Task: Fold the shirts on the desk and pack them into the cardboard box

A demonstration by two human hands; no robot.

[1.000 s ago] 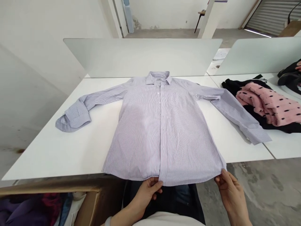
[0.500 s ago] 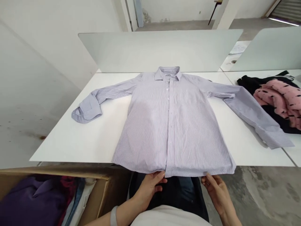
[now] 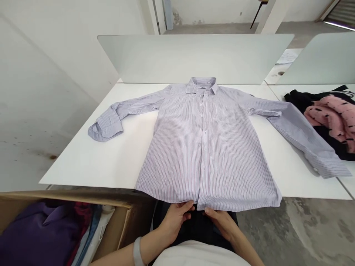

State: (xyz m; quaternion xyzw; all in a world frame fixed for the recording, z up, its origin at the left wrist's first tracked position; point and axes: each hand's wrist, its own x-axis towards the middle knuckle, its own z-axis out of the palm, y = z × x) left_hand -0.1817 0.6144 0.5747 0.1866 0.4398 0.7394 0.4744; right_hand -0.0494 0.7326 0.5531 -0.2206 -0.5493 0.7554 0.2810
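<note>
A striped, pale purple button-up shirt [image 3: 205, 144] lies front side up on the white table [image 3: 91, 162], collar at the far side and both sleeves spread out. Its bottom hem hangs slightly over the near table edge. My left hand [image 3: 177, 218] pinches that hem just left of the button placket, thumb on top and fingers beneath. Just right of the placket, my right hand [image 3: 222, 220] pinches the hem too, its fingers mostly hidden under the cloth. The left sleeve's cuff is folded back; the right sleeve bends toward the near right.
A cardboard box [image 3: 123, 225] holding a purple garment [image 3: 41, 232] and other clothes stands at the lower left. Pink spotted and black clothes [image 3: 332, 114] lie at the right. A frosted divider [image 3: 199, 59] lines the table's back, and a wall [image 3: 50, 74] rises at left.
My right hand has moved left along the hem, from near the right corner to beside the placket. My left hand keeps its grip. The view has shifted slightly.
</note>
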